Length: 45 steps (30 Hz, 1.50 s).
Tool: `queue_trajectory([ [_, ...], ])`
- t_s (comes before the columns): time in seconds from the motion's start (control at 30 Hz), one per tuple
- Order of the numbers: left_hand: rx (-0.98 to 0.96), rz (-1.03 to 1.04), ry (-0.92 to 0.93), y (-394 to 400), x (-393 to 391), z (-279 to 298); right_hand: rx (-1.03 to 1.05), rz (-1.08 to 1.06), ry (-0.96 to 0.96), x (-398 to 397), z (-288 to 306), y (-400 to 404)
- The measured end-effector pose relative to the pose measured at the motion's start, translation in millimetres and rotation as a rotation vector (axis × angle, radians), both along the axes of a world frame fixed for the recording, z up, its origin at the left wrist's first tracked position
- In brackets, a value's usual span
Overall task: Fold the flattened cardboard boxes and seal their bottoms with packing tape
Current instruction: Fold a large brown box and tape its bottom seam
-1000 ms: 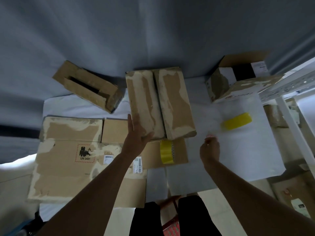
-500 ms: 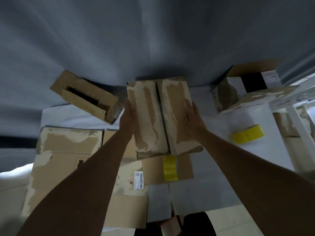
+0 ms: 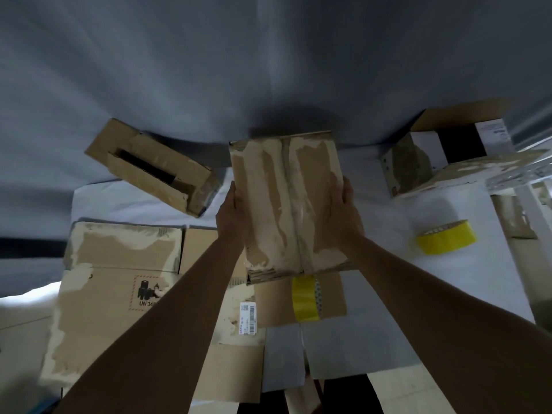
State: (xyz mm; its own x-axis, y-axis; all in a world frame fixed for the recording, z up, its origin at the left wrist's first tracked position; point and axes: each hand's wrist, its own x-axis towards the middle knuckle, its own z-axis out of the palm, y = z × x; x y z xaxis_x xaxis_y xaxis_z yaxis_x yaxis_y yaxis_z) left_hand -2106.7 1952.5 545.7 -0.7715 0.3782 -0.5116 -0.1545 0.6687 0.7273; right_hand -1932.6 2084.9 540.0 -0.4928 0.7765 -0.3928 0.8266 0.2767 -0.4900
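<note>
Nearest, flat cardboard (image 3: 119, 309) lies on the white table (image 3: 448, 294), partly hidden under two forearms and cut off at the lower edge. Mid-table, the left hand (image 3: 231, 215) and right hand (image 3: 342, 218) clasp the long sides of a folded box (image 3: 285, 204), fingers curled around its edges; its long axis runs away from the viewer, closed flaps up. Right lies a yellow tape roll (image 3: 446, 241); farther back, two more boxes (image 3: 152, 170) sit dim and blurred.
</note>
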Motion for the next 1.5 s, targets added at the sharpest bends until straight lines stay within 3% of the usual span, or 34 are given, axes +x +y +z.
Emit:
queue_trajectory([
  [0.13, 0.050, -0.011, -0.008, 4, 3, 1, -0.014, -0.006, 0.003, -2, 4, -1],
  [0.27, -0.024, 0.052, -0.004, 6, 1, -4, -0.060, -0.039, -0.020, -2, 4, -1],
  [0.4, -0.018, 0.098, -0.036, 7, -1, -8, 0.039, 0.124, -0.151, 2, 2, -2],
  [0.53, 0.025, 0.116, -0.026, 8, 4, -5, 0.020, 0.228, -0.103, -2, 3, 4],
  [0.63, 0.067, 0.067, 0.036, 10, 10, -4, 0.054, 0.229, -0.016, -1, 3, 3],
  [0.9, 0.070, -0.054, 0.053, 8, 12, -6, 0.150, 0.226, -0.196, -16, 6, -11],
  [1.2, 0.030, -0.255, 0.378, 9, 22, -23, 0.199, 0.263, -0.210, -10, 1, -12],
  [1.5, 0.024, -0.266, 0.409, 9, 22, -25, 0.288, 0.305, -0.209, -6, -6, -13],
])
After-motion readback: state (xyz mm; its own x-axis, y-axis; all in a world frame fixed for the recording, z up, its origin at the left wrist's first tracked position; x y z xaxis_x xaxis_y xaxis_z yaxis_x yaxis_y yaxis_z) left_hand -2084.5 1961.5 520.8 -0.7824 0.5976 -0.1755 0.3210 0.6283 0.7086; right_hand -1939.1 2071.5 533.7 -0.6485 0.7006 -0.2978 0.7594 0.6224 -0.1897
